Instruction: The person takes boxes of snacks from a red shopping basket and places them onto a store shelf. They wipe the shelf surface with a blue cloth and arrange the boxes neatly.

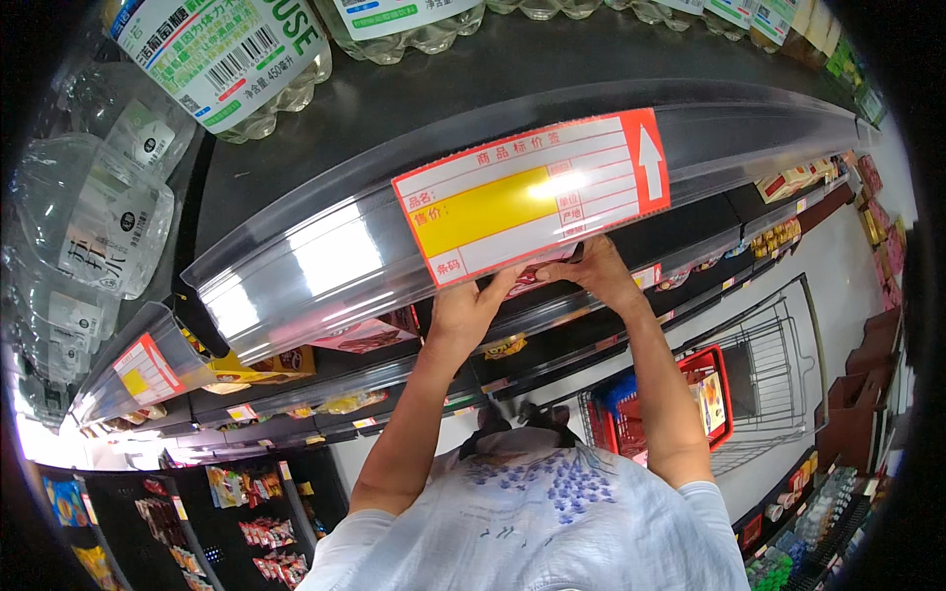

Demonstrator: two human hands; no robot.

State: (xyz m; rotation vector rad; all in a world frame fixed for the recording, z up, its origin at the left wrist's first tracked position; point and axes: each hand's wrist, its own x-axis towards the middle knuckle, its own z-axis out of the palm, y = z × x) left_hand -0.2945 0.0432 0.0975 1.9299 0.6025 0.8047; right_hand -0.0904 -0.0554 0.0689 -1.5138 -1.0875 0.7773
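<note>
Both my hands reach under the clear plastic price strip of a dark shelf. Between them is a pink and dark red package, mostly hidden behind a large price tag with a yellow field and a red arrow panel. My left hand grips its left side, the thumb showing and the fingers covered by the tag. From the right, my right hand pinches the package with thumb and fingers. A pink box sits on the lower shelf left of my left hand.
Clear drink bottles stand on the shelf above, more bottles at its left. A yellow box lies on the lower shelf. Behind my right arm is a wire shopping cart with a red basket. Snack racks stand lower left.
</note>
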